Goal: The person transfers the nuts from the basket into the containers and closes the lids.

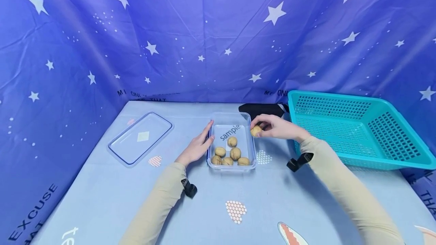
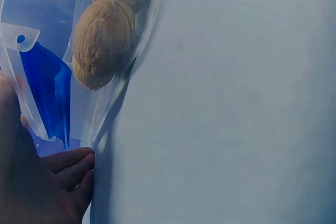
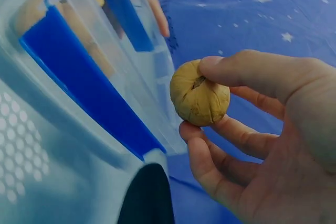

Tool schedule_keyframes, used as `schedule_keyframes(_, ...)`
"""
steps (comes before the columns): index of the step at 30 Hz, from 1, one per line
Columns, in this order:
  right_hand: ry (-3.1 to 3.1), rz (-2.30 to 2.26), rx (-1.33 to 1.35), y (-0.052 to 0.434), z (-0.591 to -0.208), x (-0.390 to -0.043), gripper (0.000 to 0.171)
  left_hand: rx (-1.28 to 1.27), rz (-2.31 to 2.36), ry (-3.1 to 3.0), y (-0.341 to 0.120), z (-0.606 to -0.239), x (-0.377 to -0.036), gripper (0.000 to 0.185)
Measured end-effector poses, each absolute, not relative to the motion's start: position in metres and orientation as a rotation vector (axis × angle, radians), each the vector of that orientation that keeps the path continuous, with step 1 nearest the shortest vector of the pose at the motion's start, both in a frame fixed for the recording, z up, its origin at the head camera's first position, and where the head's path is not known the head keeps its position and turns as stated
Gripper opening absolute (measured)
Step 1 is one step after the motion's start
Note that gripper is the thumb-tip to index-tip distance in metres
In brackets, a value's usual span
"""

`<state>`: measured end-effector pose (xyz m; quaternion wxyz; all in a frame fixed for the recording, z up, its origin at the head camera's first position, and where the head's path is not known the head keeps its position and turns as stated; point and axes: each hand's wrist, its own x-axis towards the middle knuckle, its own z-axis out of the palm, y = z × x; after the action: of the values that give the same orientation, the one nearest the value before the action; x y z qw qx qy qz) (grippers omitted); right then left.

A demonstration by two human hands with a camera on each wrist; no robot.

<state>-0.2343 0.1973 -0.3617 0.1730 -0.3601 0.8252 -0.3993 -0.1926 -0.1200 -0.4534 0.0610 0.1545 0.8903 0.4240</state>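
My right hand point(image 1: 276, 127) pinches a walnut point(image 3: 198, 93) between thumb and fingers, just outside the right wall of a clear plastic box point(image 1: 254, 150). Inside that box several walnuts point(image 1: 235, 153) lie mostly toward the near end. The word "sample" shows at its far part. Against the box's left side rests my left hand point(image 1: 196, 147), its fingers extended along the wall and the thumb near the rim. In the left wrist view a blue latch point(image 2: 50, 93) hangs on the box wall beside the fingers; the right wrist view shows another blue latch point(image 3: 89, 77).
A clear lid point(image 1: 158, 124) with a blue seal lies flat to the left. At the right stands a teal perforated basket point(image 1: 378, 163). A black object point(image 1: 262, 109), partly hidden, lies behind my right hand. A starry blue curtain point(image 1: 204, 22) backs the table.
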Motion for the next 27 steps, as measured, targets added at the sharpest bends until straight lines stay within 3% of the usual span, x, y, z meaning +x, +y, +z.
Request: schedule_keyframes(27,2.426,-1.147,-1.018,0.167,-0.373,-0.225,0.029,0.558,1.136,2.744,-0.148,-0.429,-0.2,0.06)
